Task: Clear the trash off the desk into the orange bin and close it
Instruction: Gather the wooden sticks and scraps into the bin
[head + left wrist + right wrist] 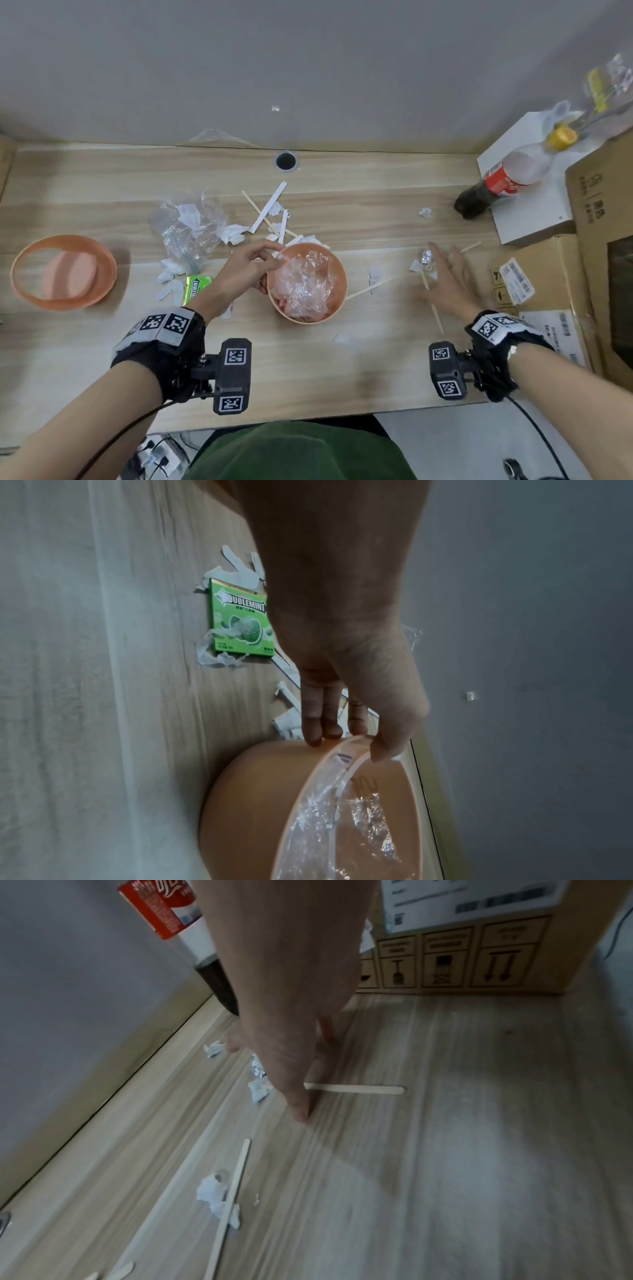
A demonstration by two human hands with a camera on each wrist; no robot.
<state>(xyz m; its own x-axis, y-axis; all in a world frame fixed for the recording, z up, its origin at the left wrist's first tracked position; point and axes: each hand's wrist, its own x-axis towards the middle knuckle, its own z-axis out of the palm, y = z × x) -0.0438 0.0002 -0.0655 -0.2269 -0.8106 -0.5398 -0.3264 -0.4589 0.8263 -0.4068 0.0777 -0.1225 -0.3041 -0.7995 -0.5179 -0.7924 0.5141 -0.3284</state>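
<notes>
On woodgrain desk point(342, 370): left hand point(245, 270) pinches round orange bin point(339, 274) rim; right hand point(448, 281) fingers spread

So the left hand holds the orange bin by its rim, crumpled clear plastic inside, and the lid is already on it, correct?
Not quite: the lid is off, lying on the desk far to the left of the orange bin, as the head view shows. The left hand does hold the rim, with crumpled clear plastic inside.
</notes>
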